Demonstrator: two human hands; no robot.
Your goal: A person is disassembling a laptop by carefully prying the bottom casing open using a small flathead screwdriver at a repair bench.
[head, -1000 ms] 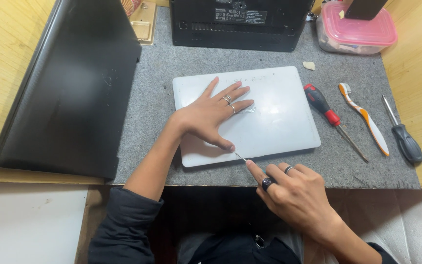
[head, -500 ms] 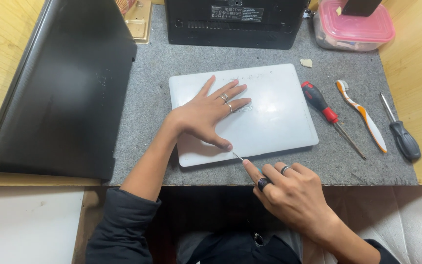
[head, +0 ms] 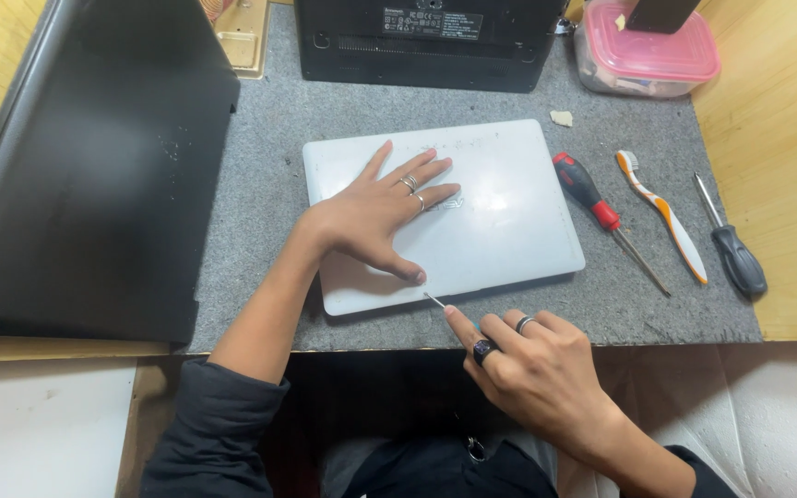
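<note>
At the top of the frame a black device [head: 428,41] is showing a white rectangular label, and a clear box [head: 646,63] with a pink lid is sitting at the upper right. In the centre, on the grey mat [head: 260,157], the white laptop [head: 500,217] is lying closed, smooth and slightly scuffed, and I am pressing my left hand [head: 375,217] flat on it with fingers spread. My right hand [head: 532,364] is pinching a thin tool [head: 434,300], its tip touching the laptop's lower edge.
</note>
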